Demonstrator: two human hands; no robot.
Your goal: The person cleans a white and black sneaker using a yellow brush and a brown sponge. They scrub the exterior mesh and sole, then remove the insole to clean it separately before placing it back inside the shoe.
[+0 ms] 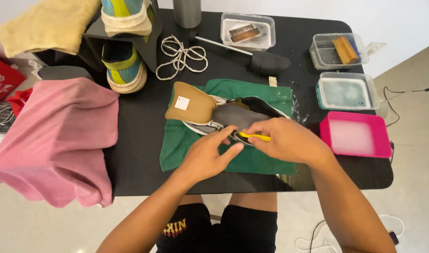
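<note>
Right now I see my left hand (208, 157) pressing fingers and thumb against the near edge of a grey shoe with a tan tongue (223, 115), which lies on the green folded towel (177, 140) at the middle of the black table (139, 154). My right hand (282, 140) pinches a thin yellow tool (254, 137) against the shoe. Beyond the towel lies a coil of white laces (179, 56); right of the towel sits a pink plastic tray (357, 136).

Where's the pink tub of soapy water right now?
In the head view, the pink tub sits at the table's right edge, just right of the right hand, below the teal-rimmed container.
</note>
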